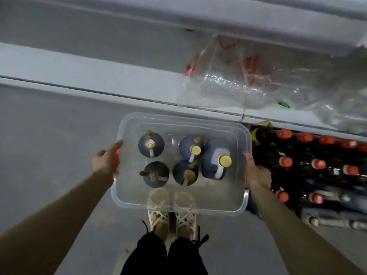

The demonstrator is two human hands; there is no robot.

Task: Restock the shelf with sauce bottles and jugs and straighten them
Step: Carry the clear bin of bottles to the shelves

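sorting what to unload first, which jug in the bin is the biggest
The jug on the clear bin's right side, nearest the right hand: its body is wider than the rest, and its gold cap is largest.

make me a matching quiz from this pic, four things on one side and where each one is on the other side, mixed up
Things
1. clear bin
2. gold-capped jugs
3. red-capped bottles
4. crumpled plastic wrap

Places
A. lying on the grey shelf ledge
B. held at its ends by the left hand and right hand
C. below that ledge, right of the bin
D. standing inside the bin

Pairs: 1-B, 2-D, 3-C, 4-A
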